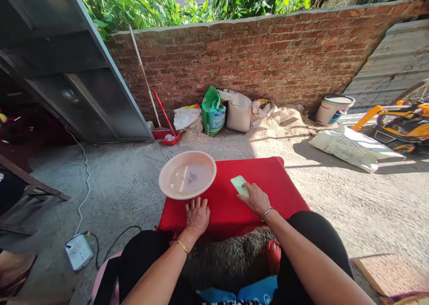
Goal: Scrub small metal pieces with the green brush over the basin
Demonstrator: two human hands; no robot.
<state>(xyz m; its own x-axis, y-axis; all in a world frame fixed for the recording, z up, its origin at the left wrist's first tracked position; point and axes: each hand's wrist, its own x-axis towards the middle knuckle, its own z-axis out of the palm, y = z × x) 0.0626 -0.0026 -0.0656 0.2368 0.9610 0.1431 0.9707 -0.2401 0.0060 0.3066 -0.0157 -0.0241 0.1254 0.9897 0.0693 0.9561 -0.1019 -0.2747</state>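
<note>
My left hand (197,216) lies on the red cloth (268,173), fingers stretched out and just below the basin's rim. A pale pink basin (163,185) stands at the left of the cloth, with clear water and a small greyish patterned thing (192,176) in it; I cannot make out what that is. My right hand (256,199) holds the near end of a light green phone (237,183) between thumb and fingers. The phone lies low over the cloth, and whether it touches is hard to tell. The cloth covers a low, dark, rough block (228,256) between my knees.
A power strip (79,252) with cables is on the ground at left, near another person's foot (15,269). Sacks (238,112), a red dustpan (170,139) and a bucket (334,110) line the brick wall (234,54). An orange ride-on toy (402,121) stands at right.
</note>
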